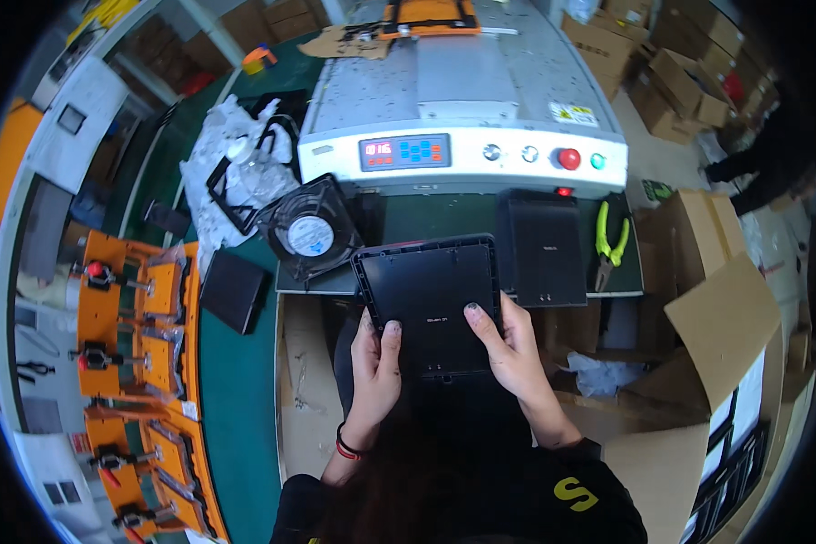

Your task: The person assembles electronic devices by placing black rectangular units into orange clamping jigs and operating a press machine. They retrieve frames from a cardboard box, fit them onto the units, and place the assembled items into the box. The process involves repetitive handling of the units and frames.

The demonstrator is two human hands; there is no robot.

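Note:
Both hands hold a flat black plastic panel (429,288) with a raised rim, tilted up in front of me. My left hand (374,365) grips its lower left edge, thumb on the face. My right hand (509,349) grips the lower right edge, thumb pressed on the panel's face. A second black panel (542,247) lies flat on the green belt (423,216) just to the right. A round black fan (309,232) sits to the left of the held panel.
A grey machine (462,100) with a control strip and red button stands ahead. Green-handled pliers (610,243) lie at right. Orange clamp fixtures (140,363) line the left. Open cardboard boxes (716,326) stand right; another person (762,172) is at far right.

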